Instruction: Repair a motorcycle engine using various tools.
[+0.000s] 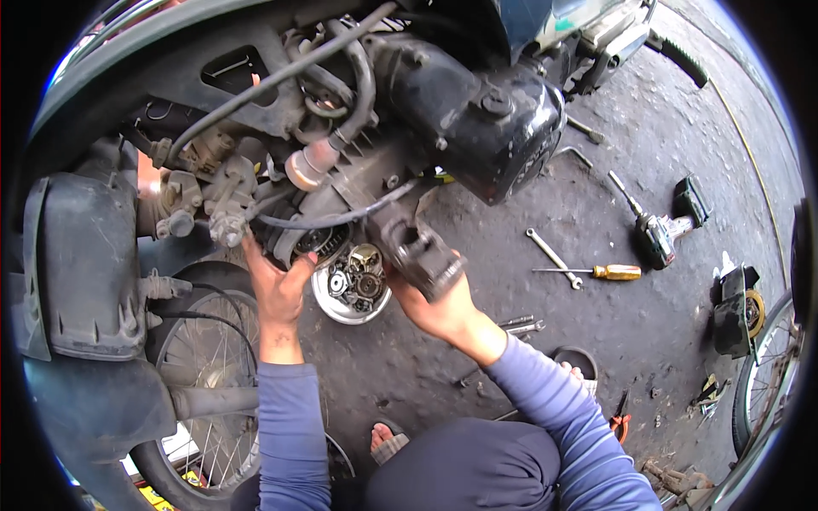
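Note:
My left hand (pixel 279 285) reaches up to the underside of a motorcycle engine (pixel 358 179). Its thumb and fingers close round a dark, rounded metal engine part (pixel 285 238); some fingertips are hidden behind it. My right hand (pixel 434 311) grips a grey metal engine piece with a round opening (pixel 419 251), just right of the engine's underside. The fingers on its far side are out of sight. Between and below my hands a white bowl (pixel 372 313) on the ground holds several small metal parts, gears among them. A black cable (pixel 341 220) curves above both hands.
A carburetor (pixel 226 200) and black airbox (pixel 89 264) are at left, above a spoked wheel (pixel 204 358). On the dark ground at right lie a wrench (pixel 554 258), a yellow-handled screwdriver (pixel 618 272) and a cordless impact driver (pixel 660 234). Orange-handled pliers (pixel 620 424) lie near my right forearm.

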### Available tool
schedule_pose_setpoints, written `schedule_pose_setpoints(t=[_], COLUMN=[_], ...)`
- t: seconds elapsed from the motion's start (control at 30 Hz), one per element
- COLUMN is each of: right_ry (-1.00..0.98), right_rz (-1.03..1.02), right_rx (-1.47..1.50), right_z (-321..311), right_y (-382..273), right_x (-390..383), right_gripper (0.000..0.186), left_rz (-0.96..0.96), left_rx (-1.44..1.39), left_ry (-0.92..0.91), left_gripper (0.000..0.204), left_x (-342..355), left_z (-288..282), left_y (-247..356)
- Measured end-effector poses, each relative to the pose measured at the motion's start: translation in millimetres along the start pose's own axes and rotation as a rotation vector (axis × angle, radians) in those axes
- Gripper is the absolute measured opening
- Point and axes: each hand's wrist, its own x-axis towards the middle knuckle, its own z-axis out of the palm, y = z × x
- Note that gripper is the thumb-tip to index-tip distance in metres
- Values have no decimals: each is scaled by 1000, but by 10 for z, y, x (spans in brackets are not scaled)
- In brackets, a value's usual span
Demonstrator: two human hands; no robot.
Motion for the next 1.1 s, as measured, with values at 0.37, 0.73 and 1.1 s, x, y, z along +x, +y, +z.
schedule_pose_setpoints(t=[0.37,0.73,1.1], right_ry=[-268,-93,-128], right_rz=[733,660,663], right_rx=[380,485,106], right_z=[-510,-231,-204], right_y=[-859,-701,-649], right_x=[480,409,502], right_gripper=[44,26,28], left_rz=[-79,20,-1], left_rx=[-147,-164,-230], left_ry=[-120,-123,12], left_gripper=[83,54,63], left_x=[4,38,21], left_z=[-114,-126,-11], left_y=[-53,-119,-67])
